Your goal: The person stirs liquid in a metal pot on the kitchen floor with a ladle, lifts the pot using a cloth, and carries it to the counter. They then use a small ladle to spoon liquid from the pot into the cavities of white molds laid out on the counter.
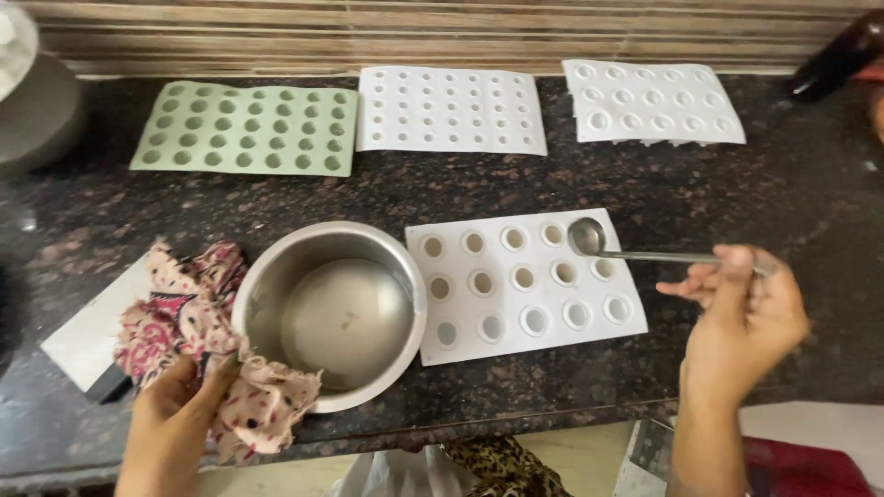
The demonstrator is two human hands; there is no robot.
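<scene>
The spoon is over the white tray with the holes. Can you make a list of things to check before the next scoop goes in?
1. Spoon held firmly: ok, the right hand grips its handle end.
2. Spoon over the near white mould: ok, its bowl sits above the back-right holes.
3. Holes left to fill: ok, the front-row cups look paler and emptier than the rest.
4. Steel pot steady: ok, the left hand holds its rim through a patterned cloth.
5. Liquid left in the pot: ok, a pale layer covers the bottom.
6. Spoon loaded: cannot tell.
</scene>
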